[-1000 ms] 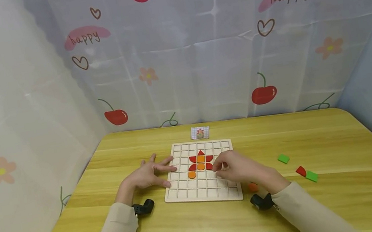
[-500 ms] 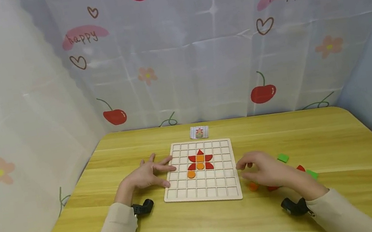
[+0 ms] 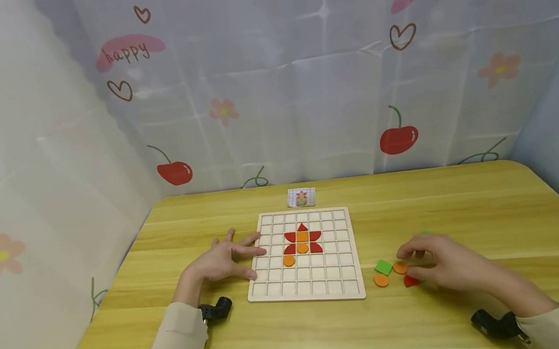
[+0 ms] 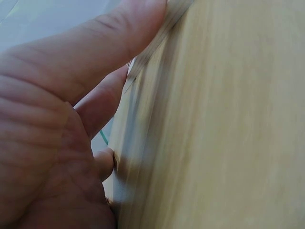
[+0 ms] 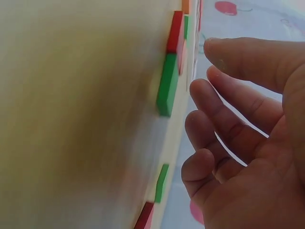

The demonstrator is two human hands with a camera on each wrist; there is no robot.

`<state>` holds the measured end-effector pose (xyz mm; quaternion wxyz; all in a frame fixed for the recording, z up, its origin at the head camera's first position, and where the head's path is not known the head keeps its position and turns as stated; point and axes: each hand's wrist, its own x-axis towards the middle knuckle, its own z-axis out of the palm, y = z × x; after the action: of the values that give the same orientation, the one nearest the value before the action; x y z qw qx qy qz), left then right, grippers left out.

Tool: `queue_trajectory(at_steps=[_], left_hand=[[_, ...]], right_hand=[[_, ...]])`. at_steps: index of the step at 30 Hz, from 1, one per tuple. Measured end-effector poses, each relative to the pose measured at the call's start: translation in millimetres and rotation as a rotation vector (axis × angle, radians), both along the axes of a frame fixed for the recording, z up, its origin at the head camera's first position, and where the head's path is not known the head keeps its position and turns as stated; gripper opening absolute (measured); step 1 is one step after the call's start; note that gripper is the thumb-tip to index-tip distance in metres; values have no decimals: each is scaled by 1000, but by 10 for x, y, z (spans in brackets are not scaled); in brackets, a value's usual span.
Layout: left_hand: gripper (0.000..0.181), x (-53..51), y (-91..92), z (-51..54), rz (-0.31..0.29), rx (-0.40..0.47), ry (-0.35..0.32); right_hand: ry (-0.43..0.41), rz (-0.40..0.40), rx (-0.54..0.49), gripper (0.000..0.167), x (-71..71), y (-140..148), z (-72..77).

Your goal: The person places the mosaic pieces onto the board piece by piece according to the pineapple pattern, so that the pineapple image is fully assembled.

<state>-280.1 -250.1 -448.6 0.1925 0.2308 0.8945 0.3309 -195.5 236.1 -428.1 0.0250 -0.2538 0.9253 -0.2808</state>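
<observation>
A pale wooden grid board [image 3: 341, 287] lies mid-table, bearing red and orange tiles: a red triangle [image 3: 302, 227], an orange square [image 3: 302, 237], red curved-edge pieces [image 3: 316, 247] and orange discs [image 3: 289, 261]. My left hand [image 3: 224, 261] rests at the board's left edge, fingers spread and thumb touching its rim. Right of the board, my right hand [image 3: 450, 263] hovers over loose tiles, fingers loosely bent. The right wrist view shows nothing between thumb and fingers. Nearest are a red tile [image 3: 411, 280], two orange discs [image 3: 381, 280] and a green square [image 3: 384, 268]. More tiles are partly hidden beneath the hand.
A small printed card [image 3: 302, 197] with a grid picture lies behind the board. A printed curtain [image 3: 272, 127] hangs along the table's far edge. In the right wrist view, green tiles [image 5: 167, 86] and red tiles [image 5: 175, 31] lie flat on the table.
My right hand has left the red pieces on the board and moved right, over the loose tiles. A green square and orange discs beside the board have come into sight. My left hand stays put.
</observation>
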Motion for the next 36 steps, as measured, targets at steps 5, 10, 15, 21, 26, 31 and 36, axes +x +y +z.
queue_trajectory(at_steps=[5, 10, 15, 21, 26, 31, 36], left_hand=[[55, -15, -8, 3, -4, 2, 7], [55, -17, -9, 1, -10, 1, 2], [55, -12, 0, 11, -4, 3, 0], [57, -7, 10, 23, 1, 11, -7], [58, -1, 4, 14, -3, 7, -8], [57, -2, -1, 4, 0, 4, -3], [58, -2, 4, 6, 2, 2, -4]], right_hand=[[-5, 37, 10, 31, 31, 119, -10], [-42, 70, 9, 34, 49, 197, -33], [-55, 78, 9, 33, 53, 239, -56], [-68, 61, 36, 30, 34, 258, -71], [-62, 69, 46, 28, 23, 253, -77], [-55, 91, 34, 28, 30, 241, -67], [-59, 79, 40, 27, 12, 221, -34]])
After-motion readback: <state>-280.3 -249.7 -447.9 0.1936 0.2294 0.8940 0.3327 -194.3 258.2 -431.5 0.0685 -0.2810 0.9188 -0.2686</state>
